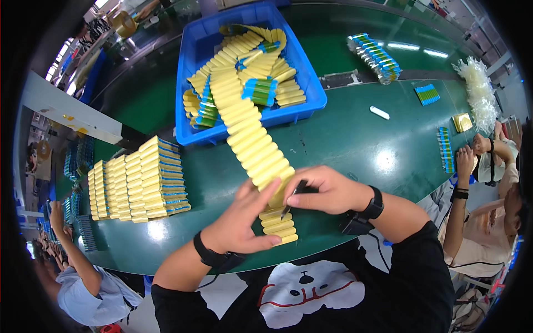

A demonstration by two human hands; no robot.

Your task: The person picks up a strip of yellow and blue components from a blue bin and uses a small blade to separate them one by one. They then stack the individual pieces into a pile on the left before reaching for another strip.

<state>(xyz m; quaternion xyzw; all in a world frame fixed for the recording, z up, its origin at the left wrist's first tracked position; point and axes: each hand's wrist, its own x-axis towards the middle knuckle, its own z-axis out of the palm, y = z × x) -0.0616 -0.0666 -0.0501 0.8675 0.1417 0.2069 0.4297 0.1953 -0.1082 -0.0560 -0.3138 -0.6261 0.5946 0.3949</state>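
Note:
A long strip of yellow tube-shaped pieces (255, 145), joined side by side, runs from the blue bin (308, 102) down to the near table edge. My left hand (236, 225) lies along the strip's left side, thumb and fingers apart, fingertips touching the pieces. Closed around a slim black pen-like tool (298, 194), my right hand (325, 190) is over the strip's near part. The tool's tip points down at the pieces; I cannot tell whether it touches them. Part of the strip is hidden under my hands.
Stacked yellow strips (139, 180) with blue edges stand at left. Further right are a small white piece (380, 112), blue-green packs (426, 94), a larger pack bundle (375, 58) and a pile of clear plastic (480, 94). Another person's hands (465, 161) are at the far right.

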